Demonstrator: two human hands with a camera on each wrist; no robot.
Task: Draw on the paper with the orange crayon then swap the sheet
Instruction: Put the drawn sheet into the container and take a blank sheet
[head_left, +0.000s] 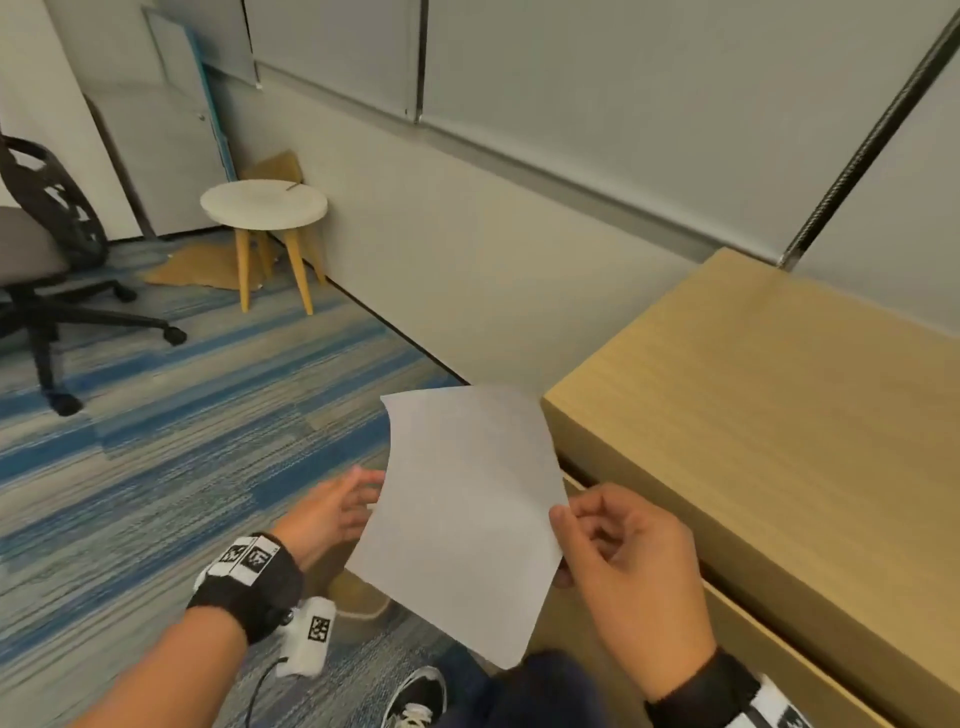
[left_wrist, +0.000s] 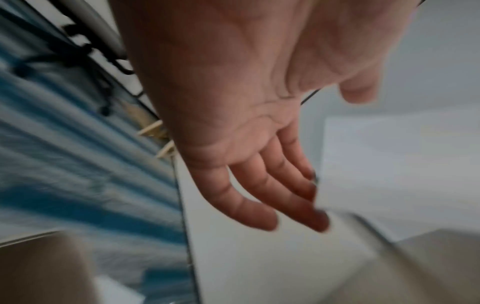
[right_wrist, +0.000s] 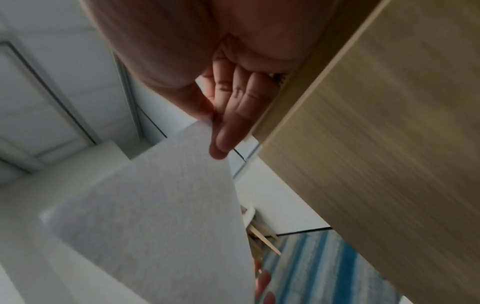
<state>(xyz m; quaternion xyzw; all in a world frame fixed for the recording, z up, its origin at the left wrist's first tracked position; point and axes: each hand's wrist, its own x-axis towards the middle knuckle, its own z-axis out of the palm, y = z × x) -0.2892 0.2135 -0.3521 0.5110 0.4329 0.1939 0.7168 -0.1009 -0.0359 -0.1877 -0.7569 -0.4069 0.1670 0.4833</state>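
Note:
A blank white sheet of paper (head_left: 467, 514) hangs in the air in front of me, left of the wooden desk (head_left: 769, 405). My right hand (head_left: 576, 525) pinches its right edge between thumb and fingers; the right wrist view shows the pinch on the sheet (right_wrist: 161, 205) with my right hand (right_wrist: 213, 125). My left hand (head_left: 358, 499) is at the sheet's left edge with fingers straight; they lie behind the paper. In the left wrist view that hand (left_wrist: 272, 195) is spread, fingertips at the sheet (left_wrist: 389, 174). No orange crayon is in view.
The desk has a drawer front (head_left: 779, 639) below its top, right of my right hand. A small round white stool (head_left: 265, 208) stands by the wall at the back. An office chair (head_left: 47, 249) is at the far left. Blue striped carpet (head_left: 156, 457) lies below.

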